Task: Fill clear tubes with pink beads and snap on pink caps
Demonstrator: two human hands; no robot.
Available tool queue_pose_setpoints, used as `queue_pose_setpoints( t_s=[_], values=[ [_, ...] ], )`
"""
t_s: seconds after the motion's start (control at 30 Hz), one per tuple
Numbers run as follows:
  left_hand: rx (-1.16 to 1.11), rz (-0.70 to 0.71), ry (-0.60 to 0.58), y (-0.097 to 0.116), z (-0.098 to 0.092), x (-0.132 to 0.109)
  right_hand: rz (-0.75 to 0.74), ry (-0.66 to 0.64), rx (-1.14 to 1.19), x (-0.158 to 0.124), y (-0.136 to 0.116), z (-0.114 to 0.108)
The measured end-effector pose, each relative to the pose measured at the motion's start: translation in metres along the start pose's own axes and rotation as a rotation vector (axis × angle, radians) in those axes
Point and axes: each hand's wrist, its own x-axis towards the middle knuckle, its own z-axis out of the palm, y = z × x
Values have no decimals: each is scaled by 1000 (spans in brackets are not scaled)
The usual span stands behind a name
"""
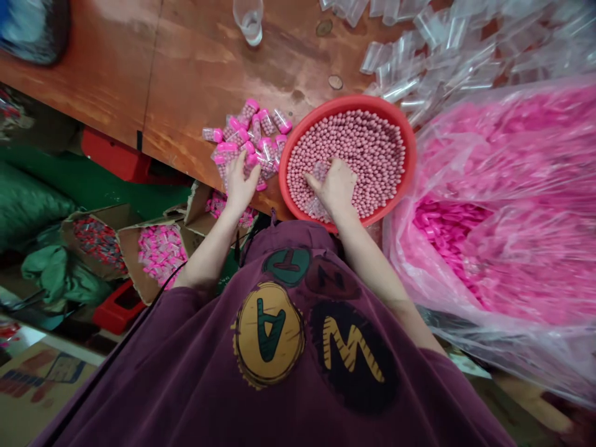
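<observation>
A heap of small clear bottles with pink caps, filled with pink beads, lies on the wooden table. Over the near edge of that heap is my left hand, its thumb and fingers apart around a capped bottle; it does not visibly grip one. My right hand is down in a red basin full of pink beads. Its fingers are curled round a clear plastic bottle among the beads, partly hidden by the hand.
Loose clear tubes cover the table's far right. A large clear bag of pink caps sits right of the basin. One clear cup stands at the back. Below the table's left edge are cardboard boxes of capped bottles.
</observation>
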Motion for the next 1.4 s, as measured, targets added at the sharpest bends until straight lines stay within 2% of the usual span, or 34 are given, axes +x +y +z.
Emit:
queue_pose_setpoints(
  t_s=[0.07,0.1,0.17,0.27,0.3,0.37,0.47,0.6,0.7,0.8,0.87,0.93,1.0,1.07,1.13,1.2,1.27,1.33,1.4],
  values=[
    [96,95,28,9,5,8,19,-27,78,15,16,12],
    [91,127,-14,17,14,8,9,-35,153,20,23,18],
    [-5,146,-204,36,42,3,-15,-18,342,23,35,24],
    [-193,97,-589,64,87,-6,-47,-2,572,14,47,22],
    [-227,99,-681,70,98,-7,-60,-14,617,9,50,19],
    [-222,155,-768,79,113,-6,-91,-44,675,-2,55,11],
    [-50,327,-773,88,119,-1,-106,-84,733,-17,58,-1],
    [296,566,-857,102,120,-2,9,-112,780,-30,52,-6],
    [486,670,-914,114,123,-9,84,-50,805,-37,43,-5],
    [631,701,-841,124,126,-11,133,52,779,-48,50,-14],
    [739,671,-735,128,129,-9,155,153,716,-63,72,-30],
    [829,619,-666,129,135,-9,208,293,603,-82,110,-53],
    [878,583,-663,128,146,-13,334,440,428,-100,158,-78],
    [876,582,-690,125,162,-21,529,545,238,-110,207,-101],
    [809,580,-689,120,179,-28,631,570,117,-109,244,-116],
    [707,548,-656,115,194,-31,664,535,56,-100,266,-124],
    [628,510,-650,111,205,-29,658,486,29,-90,275,-126],
    [574,491,-691,107,209,-24,639,451,16,-85,279,-126],
    [494,471,-723,104,204,-18,617,433,16,-90,282,-126]
  ],
)
